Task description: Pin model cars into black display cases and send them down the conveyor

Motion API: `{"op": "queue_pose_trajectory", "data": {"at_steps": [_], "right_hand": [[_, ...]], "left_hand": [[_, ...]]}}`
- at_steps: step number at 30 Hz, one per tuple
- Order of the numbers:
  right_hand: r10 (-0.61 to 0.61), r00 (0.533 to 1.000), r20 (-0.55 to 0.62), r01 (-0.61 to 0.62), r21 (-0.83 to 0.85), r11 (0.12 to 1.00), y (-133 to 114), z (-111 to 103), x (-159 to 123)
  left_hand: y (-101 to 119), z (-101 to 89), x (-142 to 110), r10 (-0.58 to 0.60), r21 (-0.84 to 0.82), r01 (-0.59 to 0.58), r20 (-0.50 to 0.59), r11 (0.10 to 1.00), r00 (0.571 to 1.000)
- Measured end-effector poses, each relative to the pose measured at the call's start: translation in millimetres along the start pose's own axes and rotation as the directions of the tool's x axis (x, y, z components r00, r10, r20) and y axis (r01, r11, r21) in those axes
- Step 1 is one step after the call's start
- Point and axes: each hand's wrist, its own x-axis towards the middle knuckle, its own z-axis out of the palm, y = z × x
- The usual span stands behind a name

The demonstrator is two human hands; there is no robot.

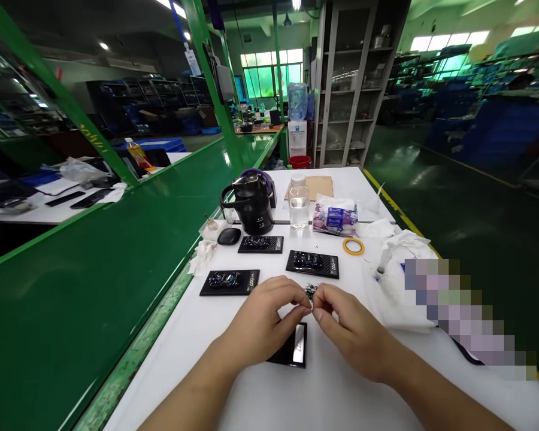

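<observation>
Evidently, a fine pinch is being made by the left hand [265, 317] and the right hand [350, 328] beside a small pile of dark bits [311, 291].

Thumb and forefinger are closed on each side, nearly tip to tip, presumably for close control; whether anything tiny is gripped cannot be told. A black plate [288, 355] is partly hidden under the left hand, and the pile is probably kept just beyond the fingertips for easy reach. Three similar plates [330, 266] bearing car-shaped pieces [308, 260] are set farther out, likely to spare them knocks. The white table [175, 342] is shared with a tape roll [345, 246] and a black jug [254, 208]; behind it, a shelved cabinet [345, 87] is seen.
</observation>
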Motion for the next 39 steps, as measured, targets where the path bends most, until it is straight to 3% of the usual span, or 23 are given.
{"op": "queue_pose_trajectory", "data": {"at_steps": [6, 16, 26, 32, 39], "right_hand": [[-0.027, 0.982, -0.188, 0.054, 0.140, 0.989, -2.7, 4.3, -2.5], [0.001, 0.984, -0.179, 0.019, 0.108, 0.994, -2.1, 7.1, -0.7], [0.007, 0.985, -0.173, 0.007, 0.081, 0.997, -6.2, 6.0, -2.5], [-0.039, 0.982, -0.187, 0.048, 0.045, 0.998, -7.3, 7.3, -3.8], [-0.179, 0.941, -0.286, 0.129, -0.184, 0.974, -9.9, 9.4, -8.1]], "left_hand": [[6.7, 1.9, -2.0, 0.007, 0.005, -0.006, -0.193, 1.000, 0.981], [3.1, 9.4, -2.7, 0.121, 0.139, -0.095, -0.187, 0.986, 0.975], [6.0, 9.9, -5.5, -0.032, -0.029, 0.030, -0.064, 0.999, 0.997], [9.6, 8.1, -5.4, -0.156, -0.056, 0.162, 0.094, 0.985, 0.983], [15.2, 14.3, -7.6, -0.230, -0.091, 0.242, 0.125, 0.966, 0.965]]}}
